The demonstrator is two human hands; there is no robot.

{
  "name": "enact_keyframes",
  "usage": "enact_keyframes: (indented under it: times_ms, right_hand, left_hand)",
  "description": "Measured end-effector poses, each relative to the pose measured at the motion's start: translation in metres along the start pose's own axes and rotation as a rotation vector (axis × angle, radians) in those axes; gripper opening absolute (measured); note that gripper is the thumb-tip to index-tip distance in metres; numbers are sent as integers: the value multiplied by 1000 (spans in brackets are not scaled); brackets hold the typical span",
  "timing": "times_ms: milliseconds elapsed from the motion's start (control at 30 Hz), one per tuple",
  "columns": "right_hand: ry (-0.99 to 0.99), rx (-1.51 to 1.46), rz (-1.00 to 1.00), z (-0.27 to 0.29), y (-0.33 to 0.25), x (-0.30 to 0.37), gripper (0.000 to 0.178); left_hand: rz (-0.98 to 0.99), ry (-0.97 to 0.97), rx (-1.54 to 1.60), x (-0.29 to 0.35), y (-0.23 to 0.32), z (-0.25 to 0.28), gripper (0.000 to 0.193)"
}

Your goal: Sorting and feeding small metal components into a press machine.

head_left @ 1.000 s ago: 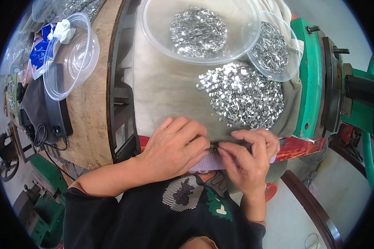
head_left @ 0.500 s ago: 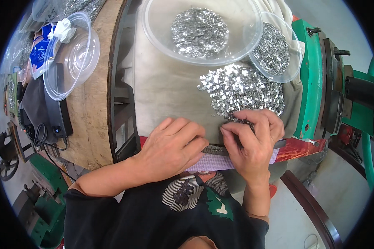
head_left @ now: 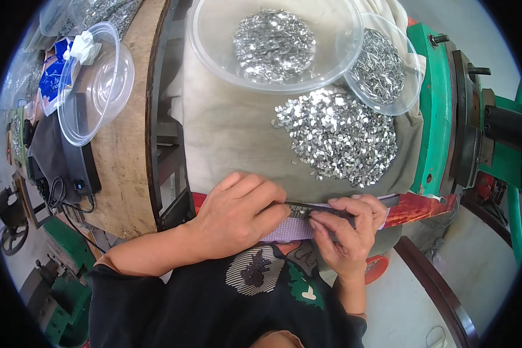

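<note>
A narrow dark strip [head_left: 298,210], with a row of small metal pieces along it, lies at the near edge of the cloth. My left hand [head_left: 238,217] is closed round its left part, fingers curled and fingertips partly hidden. At the strip's right part, my right hand [head_left: 348,235] is closed, thumb and index finger pinched at the row; whatever they hold is too small to make out. Just beyond the hands, a pile of small shiny metal flakes [head_left: 342,136] lies on the beige cloth [head_left: 232,139].
Behind the pile stand a large clear tub [head_left: 214,64] and a smaller clear bowl [head_left: 410,87], both containing metal bits. A green machine part [head_left: 429,116] borders the right side. On the left, a wooden table [head_left: 124,168] bears clear plastic containers [head_left: 113,95] and a black power strip [head_left: 87,165].
My right hand has moved from the near edge of the metal pile back toward me, down to the strip. My left hand has stayed nearly in place.
</note>
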State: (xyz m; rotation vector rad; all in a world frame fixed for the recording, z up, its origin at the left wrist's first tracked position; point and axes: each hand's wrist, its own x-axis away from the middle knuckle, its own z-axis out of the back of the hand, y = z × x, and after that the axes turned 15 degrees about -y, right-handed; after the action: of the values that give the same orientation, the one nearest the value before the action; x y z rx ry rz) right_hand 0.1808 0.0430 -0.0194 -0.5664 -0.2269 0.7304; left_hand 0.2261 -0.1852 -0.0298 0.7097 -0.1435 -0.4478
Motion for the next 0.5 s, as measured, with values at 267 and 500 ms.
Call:
enact_keyframes:
  times_ms: [267,500]
  right_hand:
    - [66,148,3,1,7,-34,22]
    - [55,245,-3,-4,-2,-52,17]
  left_hand:
    - [19,7,5,-2,2,-2,19]
    - [15,34,18,-4,3,-2,15]
